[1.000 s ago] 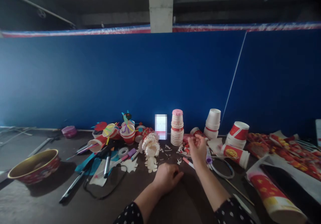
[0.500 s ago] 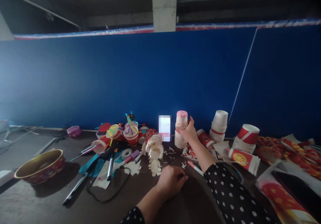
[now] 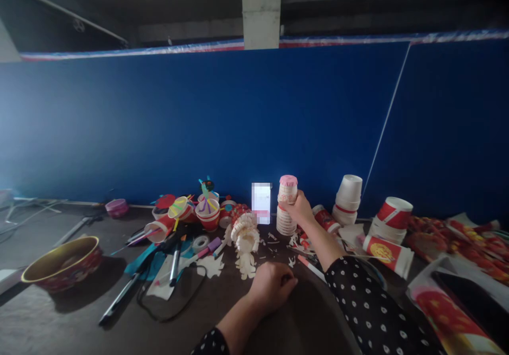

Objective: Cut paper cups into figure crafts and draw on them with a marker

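Near the blue partition stands a tall stack of upside-down paper cups [image 3: 287, 223], topped with a pink scalloped piece [image 3: 288, 180]. My right hand [image 3: 300, 209] is wrapped around the stack's right side at mid-height, thumb across the front; its other fingers are mostly hidden behind. My left hand [image 3: 272, 287] rests on the table as a loose fist, and nothing shows in it. Just beyond that fist lies a cut-paper figure with curled white strips [image 3: 247, 241]. A white and pink marker [image 3: 310, 266] lies between the two forearms.
A lit phone screen [image 3: 261, 204] stands left of the stack. More stacked cups [image 3: 350, 198] are at the right, beside a tipped red cup [image 3: 385, 254]. Decorated cups [image 3: 207, 214], pens, tape [image 3: 200, 243] and a gold-rimmed bowl [image 3: 61, 270] occupy the left. Paper scraps litter the middle.
My right hand has moved forward and left from above the table and closed around the cup stack. My left hand has stayed on the table. The view has shifted slightly.
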Tool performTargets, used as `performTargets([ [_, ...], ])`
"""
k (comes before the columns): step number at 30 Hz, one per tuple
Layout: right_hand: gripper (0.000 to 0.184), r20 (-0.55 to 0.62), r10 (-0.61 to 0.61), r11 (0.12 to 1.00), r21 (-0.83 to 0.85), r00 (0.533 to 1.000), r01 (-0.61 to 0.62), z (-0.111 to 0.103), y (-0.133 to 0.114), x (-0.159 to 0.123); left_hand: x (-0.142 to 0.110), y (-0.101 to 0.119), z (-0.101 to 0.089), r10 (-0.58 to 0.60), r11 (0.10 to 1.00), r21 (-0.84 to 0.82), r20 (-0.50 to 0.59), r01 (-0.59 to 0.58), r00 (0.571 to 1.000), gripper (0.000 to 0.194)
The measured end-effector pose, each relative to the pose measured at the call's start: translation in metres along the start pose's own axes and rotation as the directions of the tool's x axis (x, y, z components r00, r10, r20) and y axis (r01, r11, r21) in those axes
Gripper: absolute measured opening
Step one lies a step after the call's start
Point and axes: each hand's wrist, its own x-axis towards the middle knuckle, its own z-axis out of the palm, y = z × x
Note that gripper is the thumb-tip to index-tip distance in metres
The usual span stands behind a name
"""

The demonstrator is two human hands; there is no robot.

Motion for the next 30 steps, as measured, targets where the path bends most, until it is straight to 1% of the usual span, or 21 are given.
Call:
performTargets([
  [4, 0.040, -0.013, -0.046, 0.999, -0.001, 0.999, 0.046, 0.000, 0.004, -0.005, 0.000, 0.000, 0.000, 0.011, 1.000, -0.019, -0.013, -0.011, 1.000, 0.020],
  [7, 0.043, -0.025, -0.063, 0.998, 0.011, 0.998, 0.063, 0.001, 0.006, -0.006, 0.000, 0.001, -0.001, 0.009, 1.000, -0.026, -0.004, -0.009, 1.000, 0.020],
  [10, 0.046, -0.033, -0.051, 0.998, 0.042, 0.998, 0.052, 0.004, 0.008, -0.006, 0.001, 0.002, -0.003, 0.006, 1.000, -0.027, 0.001, -0.006, 1.000, 0.020],
  [14, 0.045, -0.043, -0.027, 0.994, 0.106, 0.999, 0.031, 0.011, 0.009, -0.006, 0.001, 0.003, -0.004, -0.001, 1.000, -0.022, 0.011, 0.001, 1.000, 0.019],
  [17, 0.045, -0.050, -0.018, 0.988, 0.153, 0.999, 0.026, 0.015, 0.008, -0.008, 0.001, 0.003, -0.003, -0.019, 1.000, -0.021, 0.017, 0.019, 1.000, 0.020],
  [21, 0.046, -0.069, -0.020, 0.982, 0.185, 0.997, 0.033, 0.019, 0.007, -0.011, 0.001, 0.002, -0.004, -0.013, 0.999, -0.031, 0.015, 0.013, 1.000, 0.020],
  [30, 0.048, -0.105, -0.121, 0.976, 0.167, 0.987, 0.138, 0.018, 0.010, -0.015, 0.001, 0.000, -0.002, 0.005, 0.999, -0.040, 0.006, -0.005, 1.000, 0.018],
])
